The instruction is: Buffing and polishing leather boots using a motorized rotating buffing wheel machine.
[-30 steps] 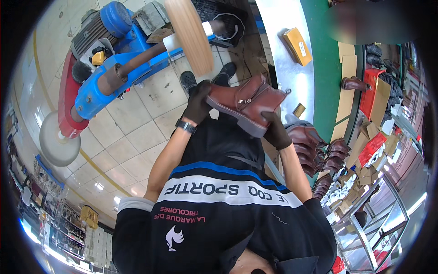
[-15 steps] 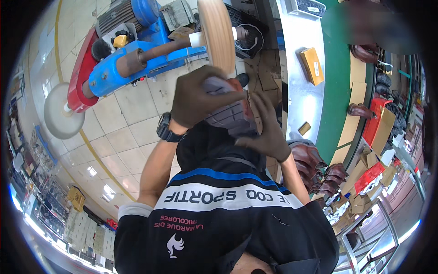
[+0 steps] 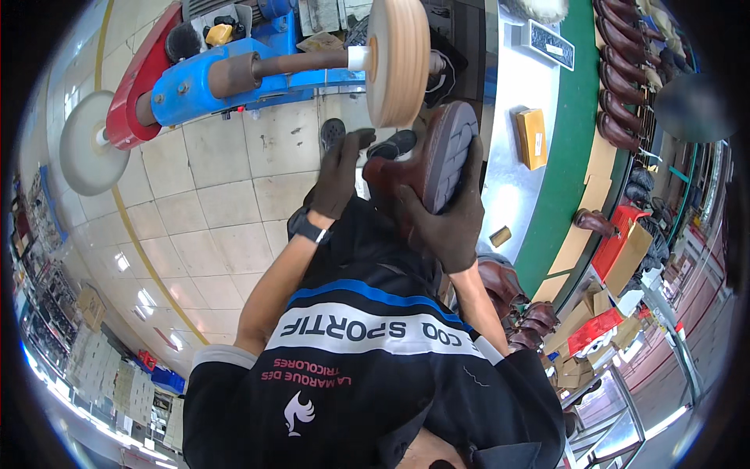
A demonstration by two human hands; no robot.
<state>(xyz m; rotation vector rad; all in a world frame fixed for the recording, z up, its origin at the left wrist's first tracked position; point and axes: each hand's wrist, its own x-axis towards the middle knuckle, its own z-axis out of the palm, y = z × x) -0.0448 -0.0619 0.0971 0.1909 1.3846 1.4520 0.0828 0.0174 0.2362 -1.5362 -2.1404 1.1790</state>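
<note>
A reddish-brown leather boot [image 3: 426,166] is tilted in front of my body, with its grey patterned sole [image 3: 453,160] facing right. My gloved right hand [image 3: 451,223] is closed round its sole side, thumb across the leather. To the left of the boot, my gloved left hand [image 3: 336,176] is open, fingers stretched forward and apart from it. Just beyond the boot's toe end is a pale layered buffing wheel [image 3: 398,66] on a metal shaft; whether the boot touches it cannot be made out. My right fingertips are partly hidden behind the sole.
A blue machine body [image 3: 187,86] with a red guard [image 3: 144,86] carries a second, white wheel [image 3: 94,144] on the left. On the right, a metal bench [image 3: 516,195] holds a yellow box [image 3: 531,139]. Brown boots [image 3: 621,86] line the green surface's far side; more brown leather pieces [image 3: 500,285] lie beside my right arm.
My left hand has let go of the boot and moved left. The boot has turned in my right hand, its sole swinging to the right. My view has shifted slightly.
</note>
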